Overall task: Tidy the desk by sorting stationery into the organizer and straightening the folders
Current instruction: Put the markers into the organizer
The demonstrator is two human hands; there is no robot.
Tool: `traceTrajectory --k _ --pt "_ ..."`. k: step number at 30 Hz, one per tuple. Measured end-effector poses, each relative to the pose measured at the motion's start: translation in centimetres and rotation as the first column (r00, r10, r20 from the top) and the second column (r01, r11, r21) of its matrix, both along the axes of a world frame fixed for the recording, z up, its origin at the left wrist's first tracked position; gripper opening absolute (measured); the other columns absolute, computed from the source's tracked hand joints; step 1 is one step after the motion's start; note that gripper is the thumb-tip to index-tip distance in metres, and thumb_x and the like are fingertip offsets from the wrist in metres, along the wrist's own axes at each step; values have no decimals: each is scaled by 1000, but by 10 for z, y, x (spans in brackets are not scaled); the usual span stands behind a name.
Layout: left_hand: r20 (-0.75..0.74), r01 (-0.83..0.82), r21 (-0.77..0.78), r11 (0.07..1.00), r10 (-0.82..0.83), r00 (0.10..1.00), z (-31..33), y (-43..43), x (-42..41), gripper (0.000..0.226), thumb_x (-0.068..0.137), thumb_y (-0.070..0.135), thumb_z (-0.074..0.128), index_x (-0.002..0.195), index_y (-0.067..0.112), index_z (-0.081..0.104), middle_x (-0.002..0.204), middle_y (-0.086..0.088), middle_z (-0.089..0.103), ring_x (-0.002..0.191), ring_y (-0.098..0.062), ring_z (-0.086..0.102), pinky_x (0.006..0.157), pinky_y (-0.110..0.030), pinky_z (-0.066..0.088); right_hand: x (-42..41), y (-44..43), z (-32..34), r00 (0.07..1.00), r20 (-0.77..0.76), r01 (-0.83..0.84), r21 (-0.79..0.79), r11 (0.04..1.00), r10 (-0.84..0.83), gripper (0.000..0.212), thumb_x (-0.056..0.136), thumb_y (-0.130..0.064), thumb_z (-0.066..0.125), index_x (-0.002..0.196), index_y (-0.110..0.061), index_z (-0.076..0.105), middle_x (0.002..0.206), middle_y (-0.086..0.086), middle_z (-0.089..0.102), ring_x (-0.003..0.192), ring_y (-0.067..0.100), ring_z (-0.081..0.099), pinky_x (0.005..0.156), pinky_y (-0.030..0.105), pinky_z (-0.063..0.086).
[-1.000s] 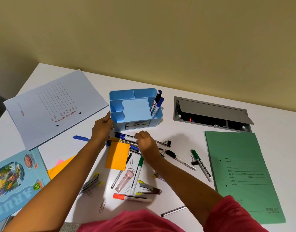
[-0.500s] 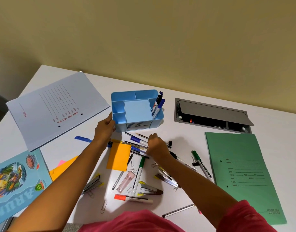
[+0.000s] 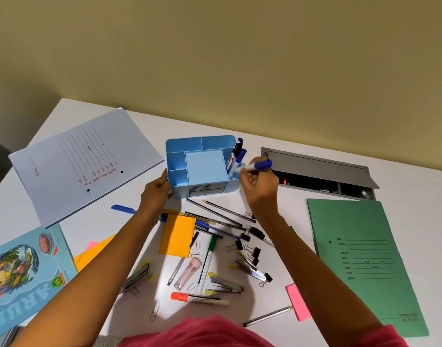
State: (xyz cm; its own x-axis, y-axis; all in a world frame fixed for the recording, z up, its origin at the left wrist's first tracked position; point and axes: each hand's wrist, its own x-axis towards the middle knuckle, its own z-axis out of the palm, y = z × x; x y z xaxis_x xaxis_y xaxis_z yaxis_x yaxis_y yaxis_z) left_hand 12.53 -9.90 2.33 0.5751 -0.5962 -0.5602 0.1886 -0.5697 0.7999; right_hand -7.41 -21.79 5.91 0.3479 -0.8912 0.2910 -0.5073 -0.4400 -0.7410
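A light blue organizer (image 3: 185, 144) stands at the middle of the white desk, with two markers (image 3: 236, 156) upright in its right compartment. My left hand (image 3: 156, 194) grips the organizer's front left corner. My right hand (image 3: 260, 182) holds a blue-capped marker (image 3: 256, 166) level beside the organizer's right wall, its white end pointing at that compartment. Loose pens and pencils (image 3: 215, 220), binder clips (image 3: 251, 249), staplers (image 3: 225, 285), a green marker (image 3: 210, 251) and an orange marker (image 3: 197, 298) lie scattered in front.
A white folder (image 3: 82, 164) lies askew at the left, a green folder (image 3: 360, 261) at the right, and a blue booklet (image 3: 20, 274) at the near left. An open grey cable box (image 3: 317, 171) is set in the desk behind my right hand. Orange sticky notes (image 3: 177, 236) and pink sticky notes (image 3: 297, 301) lie about.
My right hand picked a blue-capped marker out of the pile and lifted it up and right to the organizer's right side. My left hand stayed on the organizer.
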Motion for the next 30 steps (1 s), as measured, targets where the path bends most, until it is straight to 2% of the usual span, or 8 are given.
traceTrajectory --k 2,5,9,12,17,22,26,30 --pt "-7 1 -3 1000 -1 1000 1 0 0 44 100 33 43 143 29 40 135 -11 54 118 -30 56 87 -47 44 10 -14 -1 996 -30 89 181 979 -85 17 91 -15 62 78 -14 50 63 -3 51 55 5 48 54 18 39" --pt "-10 11 -13 1000 -11 1000 2 1 0 43 100 33 42 143 30 39 137 -9 53 116 -28 57 89 -46 43 19 -26 -7 976 -174 157 160 975 -128 16 93 -21 58 87 -6 55 74 7 56 65 16 52 63 24 38" --pt "-16 21 -37 999 -22 1000 3 2 0 45 101 28 40 146 31 34 141 -7 50 109 -23 59 83 -40 39 24 -31 -16 956 -271 157 136 978 -116 24 94 -22 57 99 1 58 86 17 63 73 22 56 62 29 41" --pt "2 34 -42 999 -34 999 4 2 1 44 100 28 42 144 30 38 138 -7 54 96 -18 62 84 -37 40 27 -31 -18 957 -262 170 161 972 -123 26 94 -22 58 108 -1 57 92 18 66 80 25 63 66 28 47" --pt "26 75 -6 997 -75 997 5 2 7 45 99 26 43 144 30 38 138 -5 53 94 -15 63 87 -33 34 24 -22 -16 971 -128 221 176 959 -200 36 92 -14 59 125 -7 46 103 15 62 91 23 62 71 26 49" --pt "29 110 -18 994 -109 994 9 2 8 44 99 26 44 142 30 39 136 -8 55 95 -16 62 90 -33 33 12 13 -23 987 52 157 -171 973 -151 15 91 3 53 105 8 54 85 20 56 75 16 52 68 15 43" --pt "13 107 -30 994 -106 994 11 4 7 46 99 23 46 144 29 38 138 -7 53 95 -15 60 86 -31 35 11 47 -45 998 -54 21 61 998 -18 9 94 -4 49 99 2 55 91 19 61 88 26 61 75 29 54" --pt "-6 100 -28 995 -100 995 13 5 8 47 99 19 45 144 27 37 142 -7 49 101 -16 57 87 -31 34 4 72 -71 924 -288 -170 283 944 253 10 93 -3 48 92 -2 58 94 17 58 86 28 55 76 38 47"
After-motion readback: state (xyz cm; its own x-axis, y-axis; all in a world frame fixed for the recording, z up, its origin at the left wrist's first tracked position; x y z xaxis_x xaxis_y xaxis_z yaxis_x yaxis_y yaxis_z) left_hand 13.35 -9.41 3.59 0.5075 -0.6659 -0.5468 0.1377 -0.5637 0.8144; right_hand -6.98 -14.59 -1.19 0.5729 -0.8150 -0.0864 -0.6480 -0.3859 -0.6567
